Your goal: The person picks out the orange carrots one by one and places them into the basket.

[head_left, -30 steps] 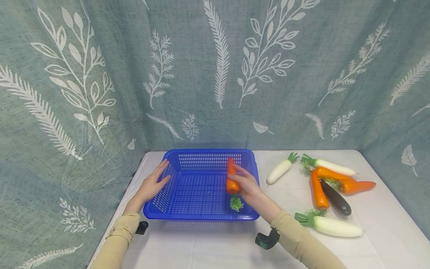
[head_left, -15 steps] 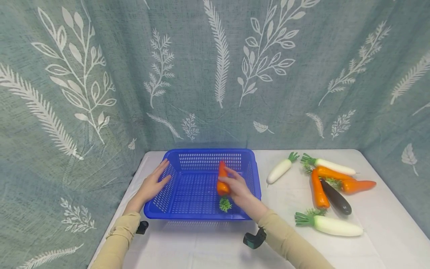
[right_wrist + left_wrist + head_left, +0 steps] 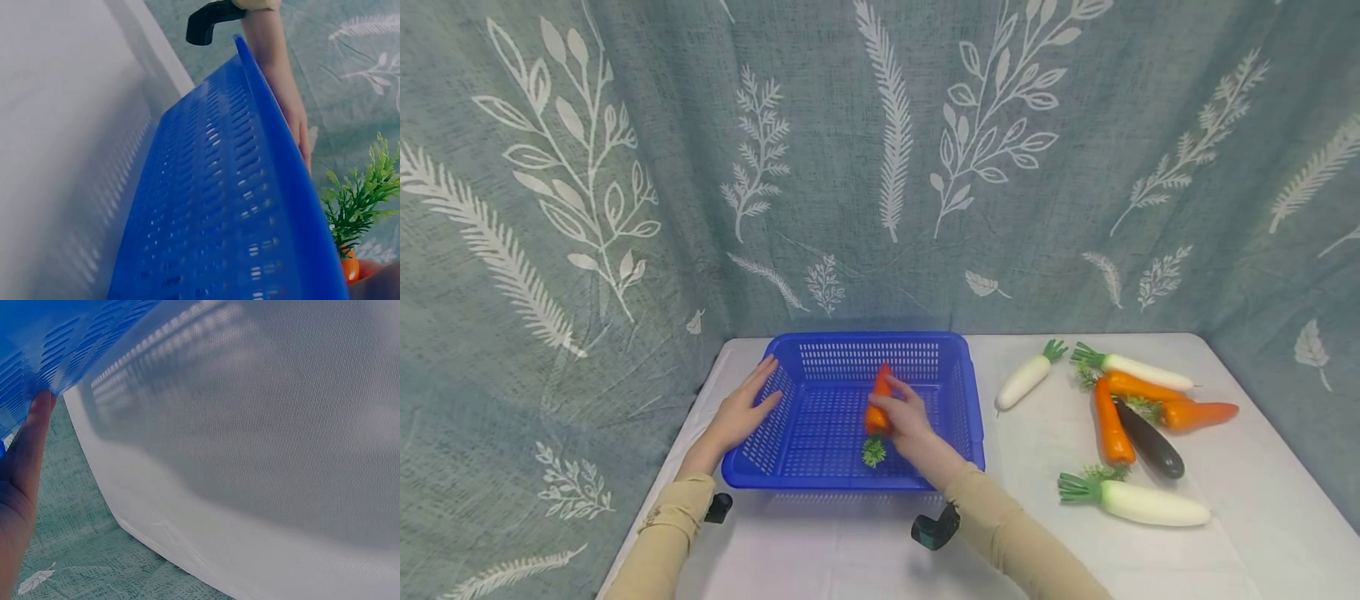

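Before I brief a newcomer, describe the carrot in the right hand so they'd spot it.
Find the blue basket on the white table. Over its floor, the right hand grips an orange carrot, its green tuft toward the near rim. Being held sets it apart from the three carrots lying right of the basket.

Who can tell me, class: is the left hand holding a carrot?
No, the right hand grips the carrot, while the left hand lies against the side of the basket.
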A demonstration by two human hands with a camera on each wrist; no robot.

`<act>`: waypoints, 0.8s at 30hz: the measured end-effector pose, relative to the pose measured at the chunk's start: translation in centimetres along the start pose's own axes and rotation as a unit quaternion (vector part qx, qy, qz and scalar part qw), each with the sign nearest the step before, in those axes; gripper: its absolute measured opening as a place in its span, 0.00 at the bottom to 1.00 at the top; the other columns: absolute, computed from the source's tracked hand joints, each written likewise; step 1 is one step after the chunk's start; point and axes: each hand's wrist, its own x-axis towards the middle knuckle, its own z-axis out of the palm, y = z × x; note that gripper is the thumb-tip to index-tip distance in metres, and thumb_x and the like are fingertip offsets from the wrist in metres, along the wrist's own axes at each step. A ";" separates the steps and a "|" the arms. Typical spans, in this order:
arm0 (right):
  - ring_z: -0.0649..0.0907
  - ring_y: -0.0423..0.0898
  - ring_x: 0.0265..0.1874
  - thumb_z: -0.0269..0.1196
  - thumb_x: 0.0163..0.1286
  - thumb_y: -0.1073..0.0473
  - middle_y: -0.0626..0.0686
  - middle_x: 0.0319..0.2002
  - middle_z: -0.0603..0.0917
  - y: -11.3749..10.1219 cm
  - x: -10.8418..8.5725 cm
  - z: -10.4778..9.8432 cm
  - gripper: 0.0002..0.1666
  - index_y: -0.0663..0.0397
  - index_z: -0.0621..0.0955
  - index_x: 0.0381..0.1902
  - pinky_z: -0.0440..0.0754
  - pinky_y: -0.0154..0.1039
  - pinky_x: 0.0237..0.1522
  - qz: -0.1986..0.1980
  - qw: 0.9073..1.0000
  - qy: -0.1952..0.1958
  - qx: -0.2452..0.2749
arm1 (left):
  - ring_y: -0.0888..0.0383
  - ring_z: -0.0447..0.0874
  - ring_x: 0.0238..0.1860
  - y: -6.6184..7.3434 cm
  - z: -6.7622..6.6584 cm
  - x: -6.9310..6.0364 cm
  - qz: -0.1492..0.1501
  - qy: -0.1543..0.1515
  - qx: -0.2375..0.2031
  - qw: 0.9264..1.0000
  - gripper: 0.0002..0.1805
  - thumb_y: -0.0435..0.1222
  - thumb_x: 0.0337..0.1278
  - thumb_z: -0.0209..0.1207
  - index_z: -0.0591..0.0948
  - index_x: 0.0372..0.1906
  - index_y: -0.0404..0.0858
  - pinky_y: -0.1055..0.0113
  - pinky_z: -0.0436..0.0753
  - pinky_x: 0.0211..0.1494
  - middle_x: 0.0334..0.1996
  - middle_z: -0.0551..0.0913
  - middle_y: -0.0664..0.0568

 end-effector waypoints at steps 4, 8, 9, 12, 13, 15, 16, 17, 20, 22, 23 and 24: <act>0.81 0.55 0.33 0.70 0.52 0.64 0.65 0.50 0.76 4.8 5.3 -1.4 0.36 0.47 0.75 0.60 0.83 0.46 0.26 -0.035 0.999 -0.012 0.015 | 0.36 0.51 0.72 0.0 0.0 0.1 -0.001 -0.003 -0.003 1.000 0.32 0.38 0.68 0.48 0.56 0.72 0.32 0.38 0.56 0.70 0.74 0.51 0.38; 0.82 0.57 0.35 0.70 0.51 0.64 0.65 0.50 0.75 7.7 8.5 -1.4 0.35 0.47 0.76 0.59 0.85 0.48 0.27 -0.019 0.999 0.034 -0.026 | 0.36 0.51 0.73 0.0 0.0 0.1 -0.005 -0.005 -0.004 1.000 0.32 0.39 0.69 0.48 0.56 0.72 0.32 0.38 0.56 0.71 0.74 0.51 0.38; 0.82 0.57 0.37 0.69 0.51 0.65 0.64 0.51 0.75 8.0 8.8 -1.2 0.35 0.47 0.76 0.59 0.85 0.48 0.29 -0.003 0.998 0.054 -0.041 | 0.36 0.50 0.73 0.0 0.0 0.1 -0.005 -0.005 -0.004 1.000 0.32 0.39 0.69 0.48 0.56 0.72 0.32 0.38 0.55 0.71 0.74 0.51 0.38; 0.81 0.55 0.39 0.71 0.47 0.65 0.64 0.51 0.75 9.6 10.0 -1.1 0.34 0.47 0.78 0.56 0.86 0.47 0.31 0.017 0.995 0.085 -0.059 | 0.36 0.50 0.73 -0.1 0.0 0.1 -0.009 -0.007 -0.004 1.000 0.32 0.40 0.69 0.48 0.56 0.72 0.33 0.38 0.55 0.71 0.74 0.51 0.39; 0.81 0.54 0.39 0.71 0.44 0.66 0.63 0.50 0.75 10.3 10.7 -1.2 0.34 0.47 0.79 0.54 0.86 0.46 0.30 0.017 0.994 0.094 -0.061 | 0.36 0.50 0.73 -0.1 0.0 0.2 -0.009 -0.008 -0.004 1.000 0.32 0.40 0.69 0.48 0.56 0.72 0.33 0.38 0.55 0.71 0.74 0.51 0.39; 0.80 0.52 0.39 0.72 0.43 0.66 0.63 0.50 0.76 11.4 11.6 -1.5 0.34 0.48 0.79 0.52 0.86 0.45 0.30 0.015 0.993 0.100 -0.067 | 0.36 0.50 0.73 -0.1 0.1 0.2 -0.008 -0.008 -0.004 1.000 0.32 0.40 0.69 0.48 0.56 0.72 0.33 0.38 0.55 0.71 0.74 0.51 0.39; 0.80 0.52 0.38 0.72 0.41 0.67 0.62 0.49 0.76 12.0 12.2 -1.6 0.34 0.48 0.80 0.51 0.85 0.45 0.29 0.010 0.992 0.102 -0.069 | 0.36 0.50 0.73 -0.2 0.1 0.2 -0.008 -0.008 -0.003 1.000 0.32 0.40 0.69 0.48 0.56 0.72 0.33 0.38 0.55 0.70 0.74 0.51 0.39; 0.80 0.52 0.37 0.72 0.42 0.67 0.62 0.48 0.76 12.6 12.8 -1.8 0.34 0.48 0.80 0.51 0.86 0.47 0.28 0.009 0.992 0.104 -0.071 | 0.35 0.51 0.72 -0.2 0.1 0.2 -0.006 -0.007 -0.001 1.000 0.32 0.40 0.69 0.48 0.56 0.72 0.33 0.38 0.56 0.70 0.74 0.51 0.38; 0.80 0.54 0.35 0.71 0.41 0.68 0.62 0.45 0.77 13.7 13.5 -2.0 0.33 0.48 0.80 0.50 0.85 0.47 0.25 -0.011 0.991 0.104 -0.085 | 0.35 0.51 0.72 -0.2 0.1 0.2 -0.003 -0.006 0.006 1.000 0.32 0.41 0.69 0.48 0.56 0.72 0.32 0.37 0.56 0.70 0.74 0.51 0.38; 0.80 0.56 0.38 0.70 0.45 0.68 0.62 0.46 0.77 13.5 13.0 -2.0 0.33 0.48 0.80 0.53 0.86 0.50 0.29 -0.008 0.990 0.095 -0.102 | 0.34 0.51 0.72 -0.2 0.0 0.1 -0.002 -0.006 0.004 1.000 0.32 0.41 0.69 0.48 0.56 0.72 0.32 0.37 0.56 0.69 0.74 0.51 0.37; 0.80 0.57 0.37 0.71 0.45 0.67 0.63 0.45 0.78 13.3 12.5 -1.9 0.33 0.48 0.80 0.53 0.86 0.49 0.28 -0.016 0.990 0.091 -0.105 | 0.34 0.51 0.72 -0.1 0.0 0.1 -0.002 -0.007 0.002 1.000 0.32 0.41 0.69 0.48 0.56 0.72 0.32 0.37 0.56 0.69 0.74 0.51 0.37; 0.80 0.58 0.40 0.70 0.47 0.68 0.64 0.47 0.78 12.9 11.8 -1.7 0.33 0.50 0.79 0.55 0.86 0.50 0.30 -0.015 0.989 0.092 -0.114 | 0.35 0.51 0.72 -0.1 0.0 0.0 -0.003 -0.007 -0.001 1.000 0.32 0.40 0.69 0.48 0.56 0.72 0.32 0.37 0.56 0.70 0.74 0.51 0.37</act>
